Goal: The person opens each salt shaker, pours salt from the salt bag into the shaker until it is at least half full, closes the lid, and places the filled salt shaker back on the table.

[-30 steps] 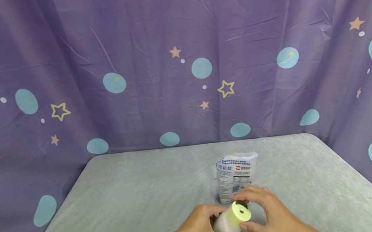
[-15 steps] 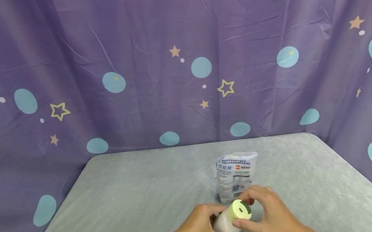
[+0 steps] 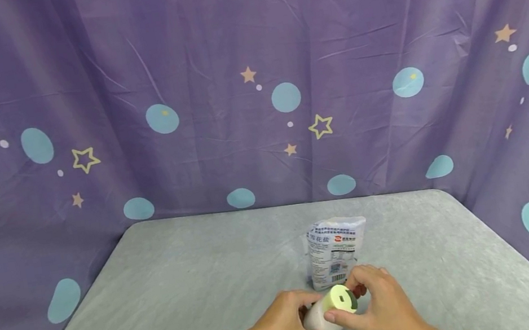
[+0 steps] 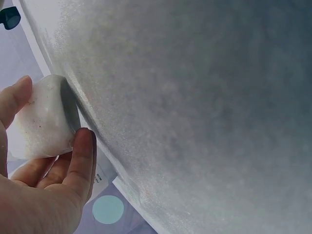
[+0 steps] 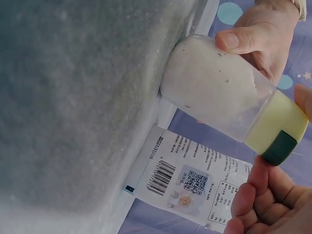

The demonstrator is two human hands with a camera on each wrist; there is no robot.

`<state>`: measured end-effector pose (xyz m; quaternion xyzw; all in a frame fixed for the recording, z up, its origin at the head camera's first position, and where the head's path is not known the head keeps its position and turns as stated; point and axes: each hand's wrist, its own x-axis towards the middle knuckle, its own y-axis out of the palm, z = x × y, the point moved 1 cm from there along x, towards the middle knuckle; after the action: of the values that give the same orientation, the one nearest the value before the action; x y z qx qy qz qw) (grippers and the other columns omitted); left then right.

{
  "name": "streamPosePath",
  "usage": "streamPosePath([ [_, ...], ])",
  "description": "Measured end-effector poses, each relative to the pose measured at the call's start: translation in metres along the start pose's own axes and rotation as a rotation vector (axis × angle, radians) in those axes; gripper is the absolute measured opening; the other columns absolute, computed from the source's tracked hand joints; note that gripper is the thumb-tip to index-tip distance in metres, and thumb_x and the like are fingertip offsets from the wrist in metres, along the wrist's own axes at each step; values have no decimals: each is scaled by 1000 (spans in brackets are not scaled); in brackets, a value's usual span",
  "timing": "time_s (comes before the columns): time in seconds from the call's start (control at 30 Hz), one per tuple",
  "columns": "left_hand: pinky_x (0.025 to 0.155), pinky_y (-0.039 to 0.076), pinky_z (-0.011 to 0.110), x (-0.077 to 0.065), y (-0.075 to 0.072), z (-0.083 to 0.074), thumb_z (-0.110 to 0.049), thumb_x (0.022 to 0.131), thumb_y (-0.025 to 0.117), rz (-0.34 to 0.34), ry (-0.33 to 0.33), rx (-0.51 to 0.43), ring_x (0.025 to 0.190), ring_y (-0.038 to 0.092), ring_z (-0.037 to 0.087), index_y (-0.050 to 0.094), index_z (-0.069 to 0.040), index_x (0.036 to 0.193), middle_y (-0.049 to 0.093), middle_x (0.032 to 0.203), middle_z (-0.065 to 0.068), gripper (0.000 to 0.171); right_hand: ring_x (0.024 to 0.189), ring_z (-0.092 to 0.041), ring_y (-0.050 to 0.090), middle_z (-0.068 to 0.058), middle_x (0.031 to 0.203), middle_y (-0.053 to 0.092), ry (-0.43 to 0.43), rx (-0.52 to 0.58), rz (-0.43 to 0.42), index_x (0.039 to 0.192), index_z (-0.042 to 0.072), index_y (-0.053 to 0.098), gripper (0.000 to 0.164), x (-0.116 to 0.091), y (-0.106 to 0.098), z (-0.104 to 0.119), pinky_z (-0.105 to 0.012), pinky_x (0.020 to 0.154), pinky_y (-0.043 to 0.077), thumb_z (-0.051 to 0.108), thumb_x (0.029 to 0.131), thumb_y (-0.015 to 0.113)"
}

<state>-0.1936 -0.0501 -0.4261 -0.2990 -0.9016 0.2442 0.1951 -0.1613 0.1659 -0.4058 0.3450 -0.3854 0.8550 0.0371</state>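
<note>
A clear seasoning jar (image 3: 317,323) filled with white grains stands at the table's front. Its body (image 5: 214,80) has a pale yellow-green cap (image 3: 337,298), on which sits a dark green tab (image 5: 281,147). My left hand (image 3: 284,326) grips the jar's body, thumb on the near side and fingers round the other; the left wrist view shows the jar's lower part (image 4: 46,119) between them. With thumb and fingertips on opposite sides, my right hand (image 3: 387,306) pinches the cap. In the right wrist view its fingertips lie by the tab.
Just behind the jar, a printed white salt bag (image 3: 336,248) stands upright; its barcode side shows in the right wrist view. A pale grey cloth covers the table (image 3: 199,277). Purple patterned curtains (image 3: 222,154) hang along the back and both sides.
The cap has turned clockwise as seen from above, its dark tab passing from the back to the right. My right thumb has shifted left round it. My left hand and the jar stay put.
</note>
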Motion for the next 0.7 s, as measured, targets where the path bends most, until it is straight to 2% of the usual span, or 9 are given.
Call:
streamPosePath([
  [0.13, 66, 52, 19, 0, 0, 0, -12, 68, 96, -1, 6, 7, 71, 61, 0, 77, -22, 115, 68, 87, -19, 52, 77, 2, 47, 25, 81, 51, -14, -10, 20, 82, 36, 56, 42, 0, -1, -1, -26, 71, 39, 54, 69, 92],
  [0.23, 67, 52, 19, 0, 0, 0, -12, 67, 97, -1, 5, 7, 72, 61, 0, 77, -22, 114, 68, 88, -19, 52, 81, 3, 49, 27, 87, 55, -61, 2, 39, 94, 35, 62, 43, 0, -3, -3, -27, 74, 39, 54, 69, 92],
  [0.43, 68, 52, 19, 1, 0, 1, -13, 68, 97, 7, -23, 6, 72, 61, 0, 77, -23, 115, 68, 88, -19, 52, 90, 1, 56, 25, 105, 62, -163, 71, 93, 122, 31, 66, 63, -1, -7, -8, -30, 80, 38, 33, 67, 97],
  [0.53, 68, 52, 20, 1, -1, 0, -14, 68, 97, 10, -38, 4, 73, 61, 1, 77, -22, 115, 68, 89, -19, 52, 93, -1, 58, 22, 111, 64, -191, 101, 106, 125, 30, 66, 65, -1, -8, -9, -31, 80, 38, 27, 69, 96],
  [0.7, 68, 52, 20, 1, -1, 0, -14, 68, 96, 8, -37, 4, 73, 62, 1, 77, -22, 115, 69, 89, -19, 51, 92, -1, 59, 19, 111, 66, -238, 119, 92, 122, 29, 67, 58, 0, -8, -10, -29, 80, 37, 26, 71, 95],
])
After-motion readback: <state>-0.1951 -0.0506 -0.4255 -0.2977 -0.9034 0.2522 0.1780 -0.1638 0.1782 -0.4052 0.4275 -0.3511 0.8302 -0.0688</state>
